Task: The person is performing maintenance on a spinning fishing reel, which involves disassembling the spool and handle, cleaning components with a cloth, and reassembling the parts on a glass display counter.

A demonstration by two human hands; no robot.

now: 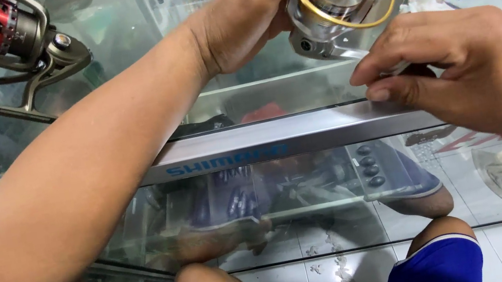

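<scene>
Fingers of your left hand (263,10) clamp around a silver spinning reel (339,0) with a gold bail wire, held above the glass counter (122,101). Your right hand (463,68) pinches together at the reel's underside, thumb against forefinger on some small part (too hidden to name). A slip here could drop smooth, rounded metal onto hard glass, chipping either; a tiny piece could also roll away across the slick top. A second reel (11,45), red and gunmetal, lies well apart at upper left. A brushed aluminium rail edges the counter.
</scene>
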